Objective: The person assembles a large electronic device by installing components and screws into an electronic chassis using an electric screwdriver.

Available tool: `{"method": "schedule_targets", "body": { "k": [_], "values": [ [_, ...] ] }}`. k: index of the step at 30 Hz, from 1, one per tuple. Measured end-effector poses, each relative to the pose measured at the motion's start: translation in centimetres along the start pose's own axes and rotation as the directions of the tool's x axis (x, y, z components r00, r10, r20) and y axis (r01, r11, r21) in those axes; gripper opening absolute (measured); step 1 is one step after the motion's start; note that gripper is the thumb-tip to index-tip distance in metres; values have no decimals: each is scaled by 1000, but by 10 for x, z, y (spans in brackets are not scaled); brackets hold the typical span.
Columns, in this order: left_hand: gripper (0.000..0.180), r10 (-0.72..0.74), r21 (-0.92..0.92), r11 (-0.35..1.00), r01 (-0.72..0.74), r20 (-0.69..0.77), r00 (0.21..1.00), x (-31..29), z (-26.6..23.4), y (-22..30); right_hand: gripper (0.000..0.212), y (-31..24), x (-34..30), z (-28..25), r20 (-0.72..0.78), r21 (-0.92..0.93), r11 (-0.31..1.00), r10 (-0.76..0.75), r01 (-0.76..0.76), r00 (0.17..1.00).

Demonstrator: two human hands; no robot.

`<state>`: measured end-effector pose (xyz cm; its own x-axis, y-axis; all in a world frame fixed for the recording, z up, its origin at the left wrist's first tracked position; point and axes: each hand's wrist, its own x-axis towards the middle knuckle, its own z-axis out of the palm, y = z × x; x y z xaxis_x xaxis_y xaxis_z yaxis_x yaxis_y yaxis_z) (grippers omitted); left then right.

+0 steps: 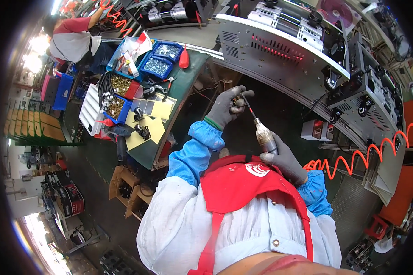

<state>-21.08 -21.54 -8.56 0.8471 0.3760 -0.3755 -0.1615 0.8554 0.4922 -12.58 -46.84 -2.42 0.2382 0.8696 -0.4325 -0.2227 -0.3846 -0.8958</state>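
My right hand (pixel 287 160), in a grey glove, is wrapped round the back of a power screwdriver (pixel 264 134) with a taped body. Its long thin bit points up and to the left, away from my chest. My left hand (pixel 225 109), also gloved, is at the tip of that bit with its fingers curled together. Whatever is pinched there is too small to make out. Both hands are held in front of my red apron (pixel 248 183), between the green bench and a large metal machine chassis (pixel 280 52).
On the green bench (pixel 192 68) at left are blue bins of screws (pixel 156 66), brass-coloured parts (pixel 120 85), a red bottle (pixel 184 58), casters (pixel 142 131) and wrenches. An orange coiled hose (pixel 348 167) runs at right. Another person (pixel 73 41) stands far left. Cardboard boxes (pixel 124 188) lie below.
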Motion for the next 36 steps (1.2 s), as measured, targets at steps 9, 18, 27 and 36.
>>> {"method": "schedule_targets", "body": {
  "k": [9, 18, 27, 36],
  "values": [
    [22, 114, 224, 969, -108, -16, 993, -23, -13, 10, 81, -5, 13, 18, 38, -5, 998, 59, -59, 998],
    [32, 331, 366, 880, -304, -12, 944, -28, -23, 10, 58, 15, 31, 16, 491, 689, 592, 42, -418, 870],
    [37, 621, 516, 783, -347, -636, 458, -40, -217, 89, 67, -7, 48, 54, 242, 409, 895, 83, -179, 967],
    [47, 719, 757, 641, -126, -535, 444, -29, -361, 190, 67, -5, 52, 91, 67, 397, 883, 244, -250, 968]
  ]
}}
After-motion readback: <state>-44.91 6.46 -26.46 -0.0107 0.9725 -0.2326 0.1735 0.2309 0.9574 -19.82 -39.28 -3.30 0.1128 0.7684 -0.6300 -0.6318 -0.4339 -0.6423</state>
